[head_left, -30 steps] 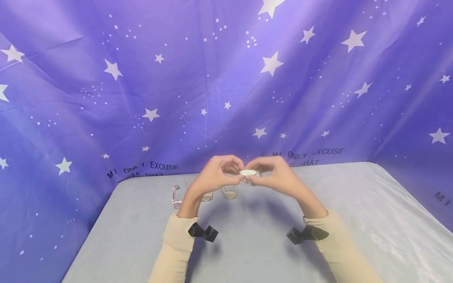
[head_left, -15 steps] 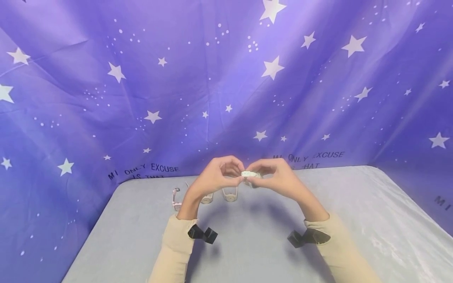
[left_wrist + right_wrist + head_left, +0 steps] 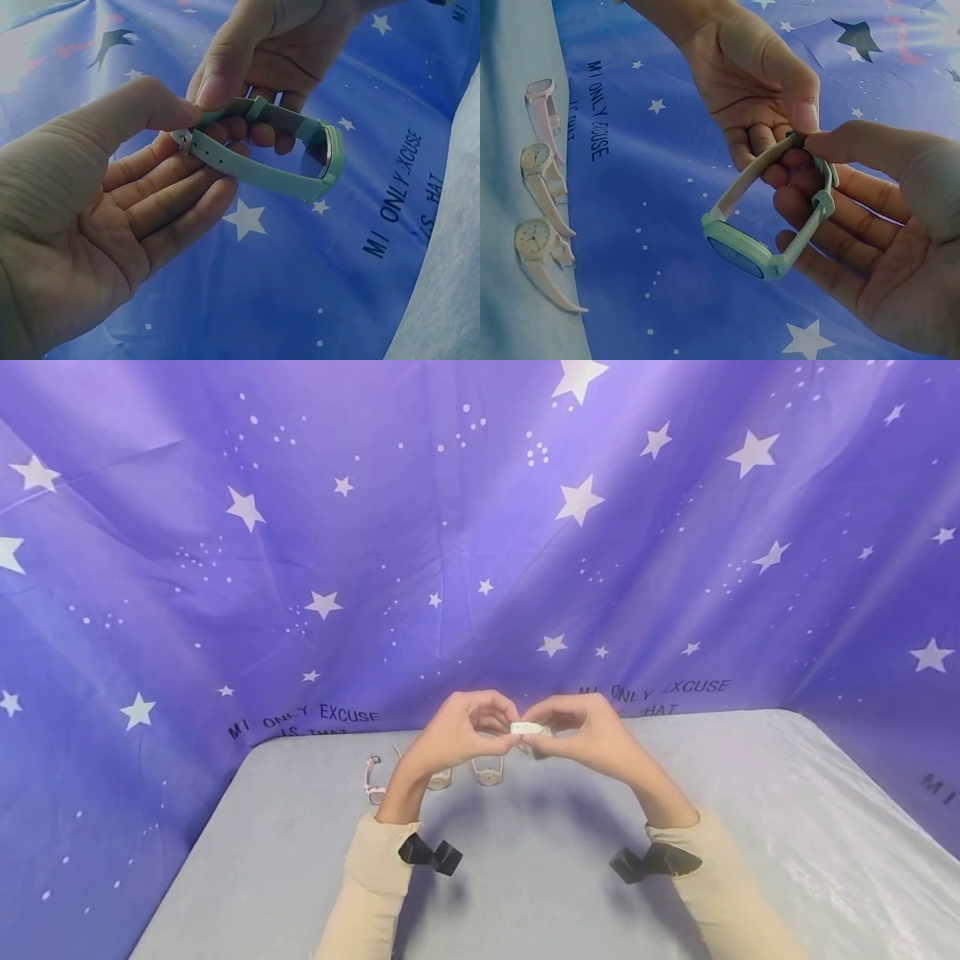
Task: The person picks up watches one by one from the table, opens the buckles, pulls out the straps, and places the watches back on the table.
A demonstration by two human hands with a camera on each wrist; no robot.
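A pale mint-green wristwatch (image 3: 529,727) is held in the air between both hands above the far part of the table. Its strap bends into a loop, with the case (image 3: 739,249) on the side away from the fingers. My left hand (image 3: 467,727) pinches the strap near the metal buckle (image 3: 185,141). From the other side, my right hand (image 3: 588,732) pinches the strap between thumb and fingers, close to a strap keeper (image 3: 823,202). Thumbs and fingertips partly hide where the strap ends meet, so how far the strap runs through the buckle cannot be made out.
On the grey cloth-covered table (image 3: 540,893) lie a pink watch (image 3: 541,94), a cream-faced watch (image 3: 536,160) and another pale watch (image 3: 534,241), in a row left of centre. A purple-blue star-printed curtain (image 3: 480,527) hangs behind the table's far edge.
Both hands keep their pinch on the wristwatch. The visible strap part has shifted very slightly right between the fingertips, and the head view has tilted a little.
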